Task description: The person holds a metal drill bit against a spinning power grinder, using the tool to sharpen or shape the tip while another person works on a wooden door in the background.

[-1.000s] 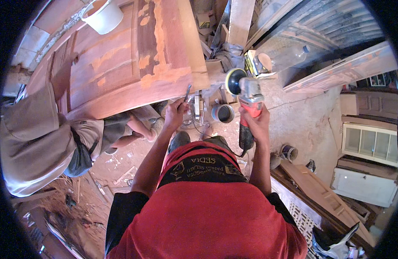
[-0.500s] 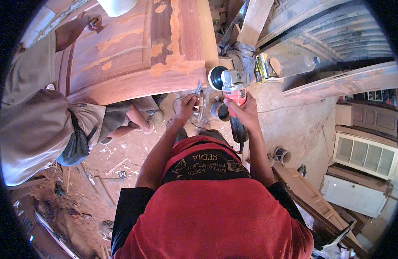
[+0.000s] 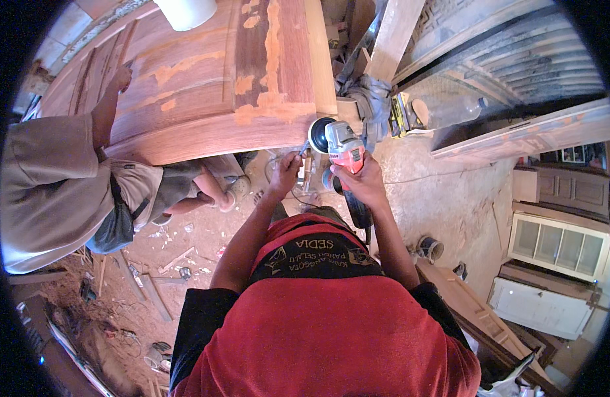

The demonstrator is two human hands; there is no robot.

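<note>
My right hand (image 3: 364, 182) is wrapped round the body of a red, grey and black angle grinder (image 3: 345, 137). The grinder's round black pad (image 3: 319, 135) faces left, close to the near corner of a reddish wooden door (image 3: 205, 140). In my left hand (image 3: 287, 175) is a thin grey metal tool (image 3: 305, 148), pinched in the fingers; its tip points up toward the pad. Whether the tip touches the pad I cannot tell. Orange patches of filler mark the door's surface.
To the left a co-worker (image 3: 60, 172) leans over the door, one hand on it. A white container (image 3: 186, 13) stands at its far side. A can (image 3: 328, 180) sits behind the grinder. Wood scraps (image 3: 156, 298) litter the floor; an open-topped tin (image 3: 430, 247) is at right.
The grinder has shifted left and tilted, bringing its pad nearer my left hand and the metal tool. The co-worker's hand has slid left along the door.
</note>
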